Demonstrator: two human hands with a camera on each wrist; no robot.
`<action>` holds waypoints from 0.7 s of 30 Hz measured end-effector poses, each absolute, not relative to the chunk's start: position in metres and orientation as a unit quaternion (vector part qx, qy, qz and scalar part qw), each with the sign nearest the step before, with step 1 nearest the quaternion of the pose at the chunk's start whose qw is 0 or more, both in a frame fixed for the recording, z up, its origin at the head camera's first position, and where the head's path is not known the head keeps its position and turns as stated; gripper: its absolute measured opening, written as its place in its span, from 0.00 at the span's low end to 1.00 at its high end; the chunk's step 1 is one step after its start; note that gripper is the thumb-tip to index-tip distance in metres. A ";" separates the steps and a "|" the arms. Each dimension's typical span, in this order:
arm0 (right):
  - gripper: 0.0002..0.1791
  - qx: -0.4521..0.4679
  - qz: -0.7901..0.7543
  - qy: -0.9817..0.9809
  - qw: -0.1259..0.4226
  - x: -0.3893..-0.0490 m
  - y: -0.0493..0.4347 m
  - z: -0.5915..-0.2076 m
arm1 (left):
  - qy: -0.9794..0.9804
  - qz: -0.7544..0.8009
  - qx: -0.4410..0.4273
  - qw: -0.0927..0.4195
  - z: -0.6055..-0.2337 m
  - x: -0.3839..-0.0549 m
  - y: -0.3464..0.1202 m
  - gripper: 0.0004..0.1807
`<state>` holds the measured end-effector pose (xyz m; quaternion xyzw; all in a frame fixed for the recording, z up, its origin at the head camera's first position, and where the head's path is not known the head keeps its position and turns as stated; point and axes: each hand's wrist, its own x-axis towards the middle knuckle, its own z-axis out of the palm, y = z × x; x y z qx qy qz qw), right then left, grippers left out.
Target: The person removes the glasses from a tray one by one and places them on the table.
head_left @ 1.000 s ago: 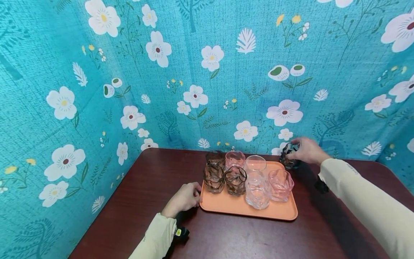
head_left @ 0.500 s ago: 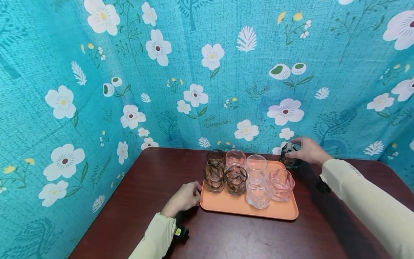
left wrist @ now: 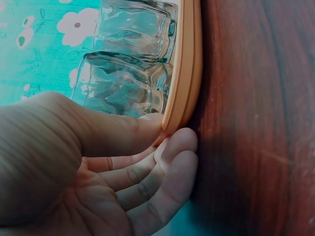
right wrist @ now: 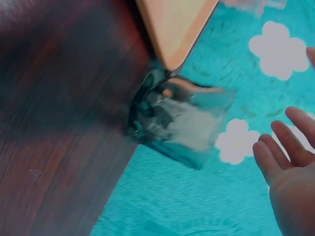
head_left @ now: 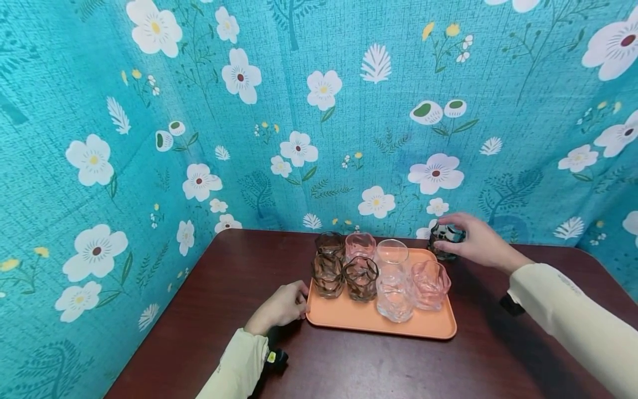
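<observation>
My left hand point(head_left: 284, 305) pinches the left edge of an orange tray point(head_left: 349, 320). In the left wrist view, the thumb lies on the tray's rim point(left wrist: 183, 64) and the fingers curl beneath it. Off the tray's far right corner, a dark grey glass tumbler point(right wrist: 182, 120) stands upright on the table. Beside that tumbler is my right hand point(head_left: 480, 241), its fingers spread and apart from the glass in the right wrist view. Brown tumblers point(head_left: 361, 280), pink tumblers point(head_left: 430, 285) and clear tumblers point(head_left: 395, 299) stand on the tray.
The dark reddish-brown table point(head_left: 239, 266) meets a teal floral cloth point(head_left: 279, 111) at its back and left edges. The grey tumbler stands near the table's back edge, close to the cloth.
My right hand has let go of the grey tumbler and drawn back a little to the right. The tumbler stays by the tray's corner. My left hand keeps its hold on the tray.
</observation>
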<state>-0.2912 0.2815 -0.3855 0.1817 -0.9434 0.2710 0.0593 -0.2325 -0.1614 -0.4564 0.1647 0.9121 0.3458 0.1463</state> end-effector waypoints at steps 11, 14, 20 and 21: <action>0.41 0.244 0.252 -0.935 0.057 -0.248 0.264 -0.391 | 0.910 0.351 0.171 0.139 -0.460 -0.233 -0.162 0.08; 0.42 0.241 0.253 -0.936 0.045 -0.244 0.263 -0.397 | 0.910 0.352 0.174 0.135 -0.460 -0.232 -0.162 0.08; 0.42 0.245 0.255 -0.935 0.041 -0.240 0.262 -0.408 | 0.909 0.355 0.178 0.129 -0.458 -0.231 -0.162 0.08; 0.42 0.246 0.253 -0.935 0.041 -0.240 0.261 -0.410 | 0.909 0.355 0.178 0.128 -0.458 -0.231 -0.162 0.08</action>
